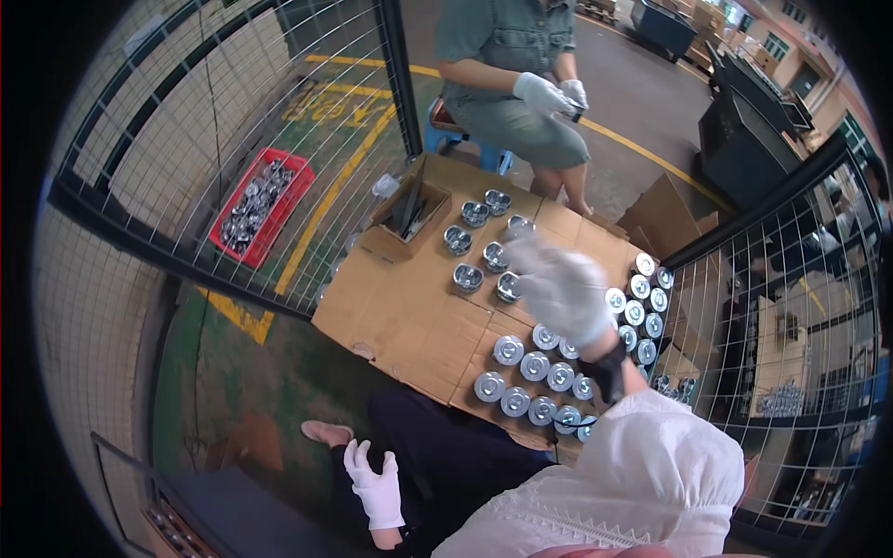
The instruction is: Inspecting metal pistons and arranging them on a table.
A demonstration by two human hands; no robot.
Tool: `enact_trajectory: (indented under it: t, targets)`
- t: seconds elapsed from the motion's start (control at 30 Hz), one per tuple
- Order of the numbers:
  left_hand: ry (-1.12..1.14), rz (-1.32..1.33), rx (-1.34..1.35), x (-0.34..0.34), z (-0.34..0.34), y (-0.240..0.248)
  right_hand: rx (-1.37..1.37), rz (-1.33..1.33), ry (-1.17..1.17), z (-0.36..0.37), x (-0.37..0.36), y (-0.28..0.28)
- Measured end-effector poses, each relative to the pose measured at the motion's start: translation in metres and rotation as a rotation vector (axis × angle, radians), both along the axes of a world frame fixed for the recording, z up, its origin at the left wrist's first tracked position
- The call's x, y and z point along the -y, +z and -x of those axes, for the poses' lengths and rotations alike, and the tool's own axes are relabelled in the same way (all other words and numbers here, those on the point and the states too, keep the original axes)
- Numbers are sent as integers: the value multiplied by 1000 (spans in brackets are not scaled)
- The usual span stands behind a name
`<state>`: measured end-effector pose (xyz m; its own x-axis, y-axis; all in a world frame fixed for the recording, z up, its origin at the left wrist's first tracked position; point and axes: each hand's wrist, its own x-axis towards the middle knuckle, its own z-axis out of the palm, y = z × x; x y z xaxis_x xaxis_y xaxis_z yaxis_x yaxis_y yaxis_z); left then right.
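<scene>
My right hand (561, 286), in a white glove, is stretched over the cardboard-topped table (409, 312). Motion blurs its fingers, so their grip is unclear. Closest to its fingertips are several shiny metal pistons with their hollow sides showing, among them one piston (510, 286) and another (495, 255). Under and beside my right wrist stand rows of pistons (535, 365) with their flat round tops up; my arm hides some of them. Low on the left, away from the table and near my leg, my left hand (375, 488) is gloved in white. Its fingers are spread and hold nothing.
A small cardboard box (406, 223) with dark flat pieces sits at the table's far left corner. Wire mesh panels flank both sides. On the floor beyond the left mesh lies a red crate (263, 206) of metal parts. Across the table sits a person with gloved hands (549, 96).
</scene>
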<state>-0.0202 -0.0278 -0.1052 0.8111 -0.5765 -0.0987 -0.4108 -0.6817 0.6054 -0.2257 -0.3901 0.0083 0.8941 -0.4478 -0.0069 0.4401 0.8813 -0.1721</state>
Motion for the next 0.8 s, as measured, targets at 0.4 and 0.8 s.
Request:
enact_trajectory:
  t: [0.4, 0.8]
  targets:
    - [20, 58, -28, -17, 17, 3, -1188, 957, -45, -7, -16, -175]
    - [-36, 12, 108, -14, 23, 6, -1874, 1813, 400, -3, -54, -299]
